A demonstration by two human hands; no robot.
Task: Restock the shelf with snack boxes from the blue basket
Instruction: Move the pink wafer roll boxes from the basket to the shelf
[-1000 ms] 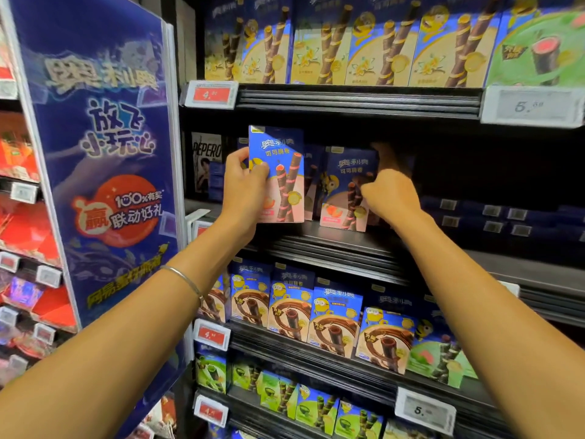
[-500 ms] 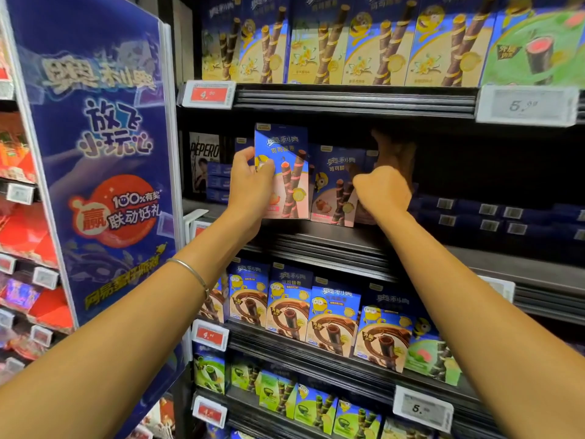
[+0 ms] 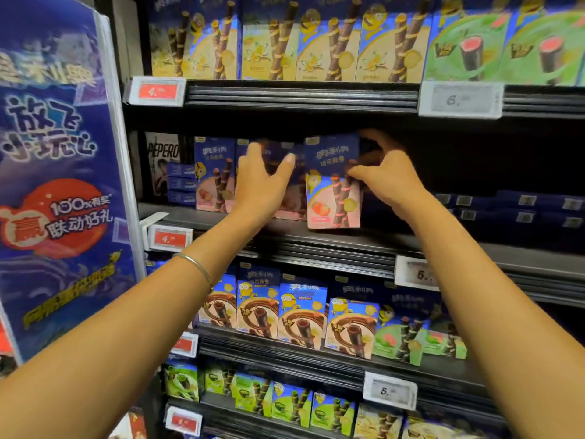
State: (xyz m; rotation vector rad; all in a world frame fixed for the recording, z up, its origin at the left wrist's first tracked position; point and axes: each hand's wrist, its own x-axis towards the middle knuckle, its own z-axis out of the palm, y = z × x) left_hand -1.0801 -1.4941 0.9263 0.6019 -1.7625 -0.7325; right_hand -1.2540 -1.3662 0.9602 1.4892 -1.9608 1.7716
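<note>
We see the right hand (image 3: 383, 177) gripping a strawberry box (image 3: 332, 188) by its right edge, thumb pressed on the front face and fingers curled round the upper right corner. The box stands upright with its base at the near edge of the middle shelf (image 3: 316, 243); its blue top reads "奥利奥" and "可可脆卷" above two dark wafer rolls and a strawberry on pink. The left hand (image 3: 262, 185) is spread wide with straight fingers and holds nothing. It sits in front of a blurred second box (image 3: 285, 210) just left of the held one, and we cannot tell whether it touches it. A thin bracelet (image 3: 196, 267) circles the left wrist. Farther left stands a third box of the same kind (image 3: 213, 175), and beyond it, at the far left of the shelf, a dark pack lettered "PEPERO" (image 3: 161, 156). Price tags line the shelf edges: a red one (image 3: 156, 91) and another red one (image 3: 169, 238) each begin with "4.", while a grey one (image 3: 460, 99) begins with "6."; the rest is blurred. Yellow vanilla boxes (image 3: 269, 42) fill the top shelf, and brown chocolate boxes (image 3: 300, 315) fill the shelf below the hands. At the left a blue banner (image 3: 60, 153) reads "放飞小玩心", "100%有奖" and "联动好礼".
</note>
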